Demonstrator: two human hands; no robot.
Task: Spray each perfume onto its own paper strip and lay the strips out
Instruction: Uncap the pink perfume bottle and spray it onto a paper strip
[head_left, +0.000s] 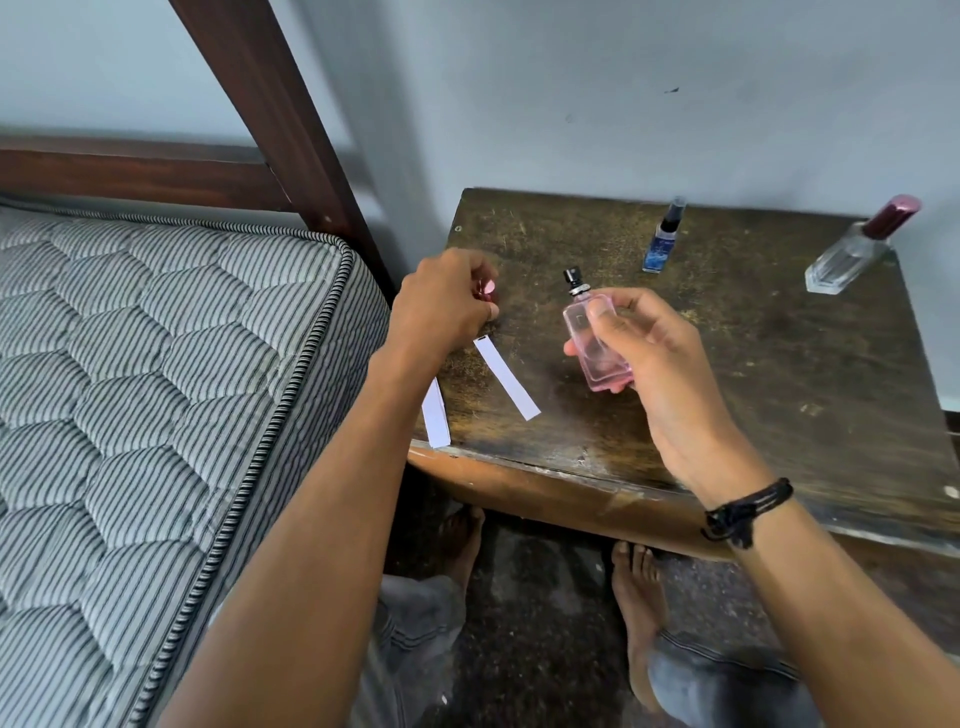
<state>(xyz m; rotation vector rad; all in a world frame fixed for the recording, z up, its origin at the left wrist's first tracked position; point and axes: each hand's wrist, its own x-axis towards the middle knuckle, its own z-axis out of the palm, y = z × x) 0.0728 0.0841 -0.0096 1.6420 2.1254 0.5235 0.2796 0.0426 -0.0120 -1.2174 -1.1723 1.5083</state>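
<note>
Your right hand (654, 353) grasps the pink perfume bottle (592, 343) above the middle of the worn wooden table (779, 364), thumb across its front face and fingers behind, with the bottle tilted so its bare black spray head (573, 280) leans up and to the left. Your left hand (441, 301) is curled round the bottle's pink cap (487, 291), only a bit of which shows past your fingers, and it sits low over the table's left side; whether it touches the wood cannot be told. Just below that hand a white paper strip (506, 378) lies flat and slanted on the tabletop, apart from the bottle. A second paper strip (436, 418) lies at the table's left edge, its upper end hidden under your left forearm, which crosses over it. Toward the wall a small blue spray bottle (661, 244) stands capped, and well to its right, near the far right corner, stands a clear glass bottle (847, 260) with a dark red cap. A black corded band (748, 512) circles your right wrist. A striped quilted mattress (156, 389) presses close on the table's left, with a dark wooden bedpost (280, 119) rising beside it. Your bare feet (639, 592) show on the floor under the table's front edge.
</note>
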